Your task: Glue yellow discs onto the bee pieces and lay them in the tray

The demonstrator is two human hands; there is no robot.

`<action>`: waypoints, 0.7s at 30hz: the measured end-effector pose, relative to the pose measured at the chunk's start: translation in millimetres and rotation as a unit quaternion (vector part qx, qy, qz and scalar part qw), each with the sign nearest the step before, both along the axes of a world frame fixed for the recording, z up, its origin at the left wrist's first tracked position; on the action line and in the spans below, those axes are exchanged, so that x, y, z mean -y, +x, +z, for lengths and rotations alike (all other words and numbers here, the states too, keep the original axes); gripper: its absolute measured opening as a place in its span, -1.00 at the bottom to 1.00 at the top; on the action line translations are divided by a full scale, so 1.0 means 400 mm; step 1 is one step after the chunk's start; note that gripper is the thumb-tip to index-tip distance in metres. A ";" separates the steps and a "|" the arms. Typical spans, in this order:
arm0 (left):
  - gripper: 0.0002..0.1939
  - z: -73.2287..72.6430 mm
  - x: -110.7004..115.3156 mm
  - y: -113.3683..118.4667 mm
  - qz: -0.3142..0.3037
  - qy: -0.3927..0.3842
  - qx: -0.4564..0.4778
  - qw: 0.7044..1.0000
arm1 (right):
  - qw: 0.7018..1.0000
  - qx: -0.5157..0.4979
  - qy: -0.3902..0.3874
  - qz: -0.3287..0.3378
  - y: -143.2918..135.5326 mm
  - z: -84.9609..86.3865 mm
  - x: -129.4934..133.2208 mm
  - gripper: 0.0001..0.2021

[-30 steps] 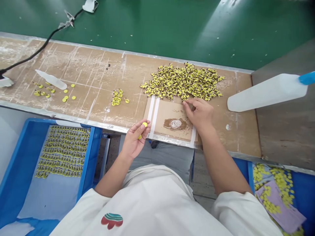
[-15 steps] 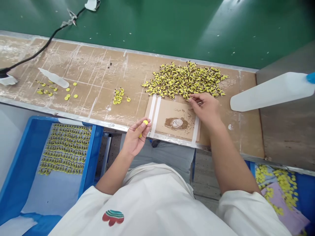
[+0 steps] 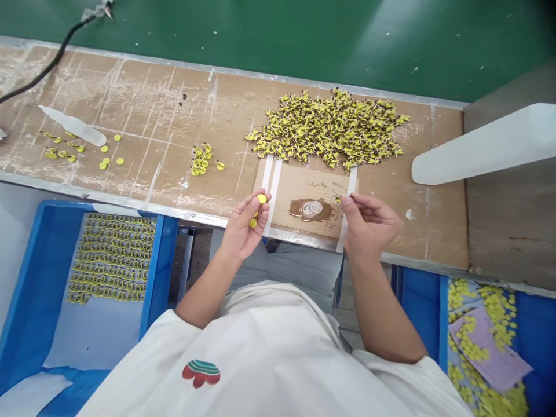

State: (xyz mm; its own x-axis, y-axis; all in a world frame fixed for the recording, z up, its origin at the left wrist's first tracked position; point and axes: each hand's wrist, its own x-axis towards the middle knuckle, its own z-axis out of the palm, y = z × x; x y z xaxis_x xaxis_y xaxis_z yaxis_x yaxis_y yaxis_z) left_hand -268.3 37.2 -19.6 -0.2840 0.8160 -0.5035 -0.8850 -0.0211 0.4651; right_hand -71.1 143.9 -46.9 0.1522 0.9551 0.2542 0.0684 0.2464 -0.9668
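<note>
Yellow disc [image 3: 261, 198] and small yellow-and-dark piece [image 3: 337, 200], held apart.
We list: left hand [image 3: 243, 227] pinching the disc, more yellow discs [image 3: 253, 223] behind its fingers; right hand [image 3: 371, 226] pinching the piece, which juts left from the fingertips, long axis too small to tell. A clear puddle [image 3: 310, 209], longest left to right, lies between both, nearer the right hand's fingertips.
</note>
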 end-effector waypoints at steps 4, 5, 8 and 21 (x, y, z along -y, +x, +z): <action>-0.85 -0.005 -0.014 0.010 0.008 -0.016 -0.016 1.000 | 0.998 0.055 0.040 0.012 -0.022 -0.020 0.057 -0.78; -0.85 -0.007 -0.014 0.013 0.010 -0.018 -0.023 1.000 | 0.996 0.070 0.052 0.012 -0.026 -0.023 0.064 -0.80; -0.84 -0.013 -0.010 0.016 0.007 -0.019 -0.045 0.999 | 0.991 0.102 0.086 0.012 -0.034 -0.029 0.071 -0.84; -0.86 -0.011 -0.009 0.014 0.004 -0.015 -0.029 0.999 | 0.987 0.130 0.089 0.008 -0.032 -0.038 0.066 -0.82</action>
State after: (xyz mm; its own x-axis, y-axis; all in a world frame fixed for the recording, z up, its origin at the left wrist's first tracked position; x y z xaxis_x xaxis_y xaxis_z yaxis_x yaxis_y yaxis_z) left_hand -262.7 41.0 -24.0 -0.3190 0.7983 -0.5108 -0.8568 -0.0125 0.5155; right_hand -83.8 117.7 -62.2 0.0453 0.8931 0.4475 0.3029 0.4146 -0.8581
